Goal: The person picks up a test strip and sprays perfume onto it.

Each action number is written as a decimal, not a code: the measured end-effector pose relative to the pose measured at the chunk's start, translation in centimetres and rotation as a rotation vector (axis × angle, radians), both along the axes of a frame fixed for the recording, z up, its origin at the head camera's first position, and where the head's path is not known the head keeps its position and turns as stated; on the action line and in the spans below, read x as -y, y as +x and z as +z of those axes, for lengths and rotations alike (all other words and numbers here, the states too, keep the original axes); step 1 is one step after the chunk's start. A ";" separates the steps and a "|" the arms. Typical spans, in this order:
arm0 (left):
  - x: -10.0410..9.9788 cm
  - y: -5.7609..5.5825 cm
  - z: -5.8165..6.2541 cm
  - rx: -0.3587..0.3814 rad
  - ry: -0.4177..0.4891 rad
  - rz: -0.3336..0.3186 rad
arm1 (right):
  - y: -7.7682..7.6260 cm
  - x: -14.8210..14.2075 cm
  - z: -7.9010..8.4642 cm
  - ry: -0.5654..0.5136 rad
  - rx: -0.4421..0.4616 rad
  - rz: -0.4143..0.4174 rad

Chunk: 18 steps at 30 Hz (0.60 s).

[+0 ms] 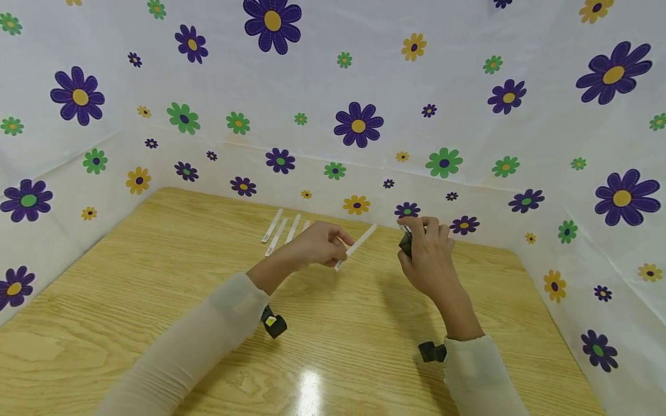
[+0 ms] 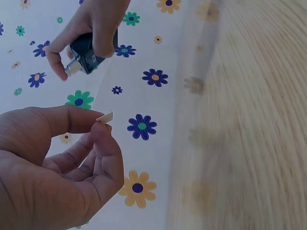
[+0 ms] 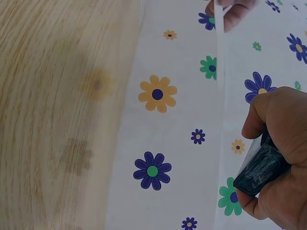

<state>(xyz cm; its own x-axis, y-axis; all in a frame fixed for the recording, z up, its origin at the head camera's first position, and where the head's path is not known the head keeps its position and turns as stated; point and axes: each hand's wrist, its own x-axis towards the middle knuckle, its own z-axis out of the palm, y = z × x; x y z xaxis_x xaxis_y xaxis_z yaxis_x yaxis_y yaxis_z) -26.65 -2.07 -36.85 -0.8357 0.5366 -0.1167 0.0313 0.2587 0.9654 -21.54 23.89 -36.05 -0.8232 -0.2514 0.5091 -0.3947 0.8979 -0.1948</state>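
My left hand (image 1: 317, 245) pinches a narrow white paper test strip (image 1: 362, 238) between thumb and fingertips, above the table. The strip slants up and to the right, with small print at its lower end. In the left wrist view only a short end of it shows. To the right, my right hand (image 1: 429, 254) grips a small dark spray bottle (image 2: 88, 53), apparently perfume. Its index finger lies on the silver spray top (image 2: 73, 67). The bottle is tilted, its nozzle end near the strip but apart from it. Fingers hide part of the bottle.
Several more white strips (image 1: 272, 226) lie side by side on the wooden table (image 1: 333, 323), behind the left hand and partly covered by it. A white flower-printed cloth (image 1: 312, 86) walls the back and both sides. Dark wrist devices (image 1: 274, 323) sit at both sleeves.
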 end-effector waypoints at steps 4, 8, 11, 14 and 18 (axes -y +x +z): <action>-0.8 0.5 0.5 0.006 -0.002 -0.005 | 0.0 0.0 -0.1 0.004 0.000 -0.003; -1.5 0.9 0.9 0.010 0.003 -0.014 | -0.1 0.0 -0.3 0.009 -0.004 -0.006; -1.9 1.0 1.0 0.009 0.010 -0.025 | -0.2 0.0 -0.3 0.017 -0.006 -0.011; -2.3 1.1 1.1 0.007 0.015 -0.033 | -0.2 0.1 -0.3 0.026 -0.001 -0.019; -2.6 1.3 1.3 0.005 0.020 -0.040 | -0.2 0.1 -0.4 0.043 0.010 -0.034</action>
